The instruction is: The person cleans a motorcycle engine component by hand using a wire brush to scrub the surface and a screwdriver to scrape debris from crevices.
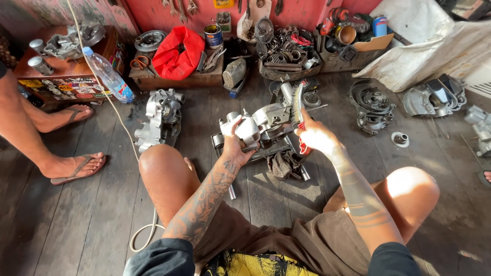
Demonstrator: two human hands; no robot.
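Gripping engine casing (261,122) (brush (298,110) above)

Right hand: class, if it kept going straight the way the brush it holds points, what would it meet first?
Probably the grey engine casing: the right hand points its red-handled wire brush up and away, bristles already at the casing. Depth is unclear.

**Dark plank floor strewn with engine parts**

The floor (76,225) is dark, worn wooden boards. On it lie a silver engine casing (159,118) to the left, a grey rag (284,164) near the middle, a round dark engine cover (372,106) and a small ring-shaped part (400,139) to the right, and another open casing (433,97) farther right. A pale hose (146,236) loops across the boards. A plastic water bottle (108,75) leans against a low wooden crate (176,79).
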